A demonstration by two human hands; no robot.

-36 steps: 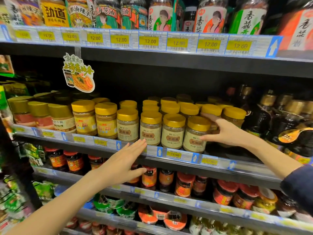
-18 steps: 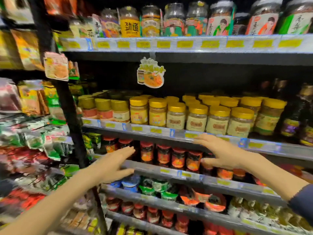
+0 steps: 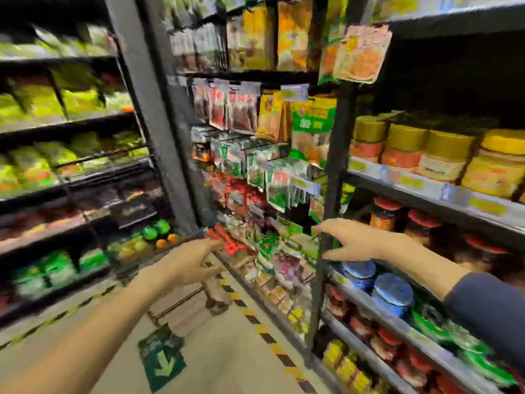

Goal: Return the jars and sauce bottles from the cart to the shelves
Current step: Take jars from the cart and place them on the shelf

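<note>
Jars (image 3: 443, 155) stand upright, lids up, on the shelf (image 3: 426, 186); both hands (image 3: 187, 263) (image 3: 358, 241) spread, grasping nothing.

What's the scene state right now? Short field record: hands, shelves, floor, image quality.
left hand: empty, fingers spread, out in front over the aisle
right hand: empty, fingers spread, in front of the shelf post
yellow-lid jars: in a row on the shelf at right
red-lid jars: one shelf lower
blue-lid jars: below those
hanging packets: left of the post
floor arrow sign: green, on the floor
cart: not identifiable
image quality: heavy motion blur
</note>
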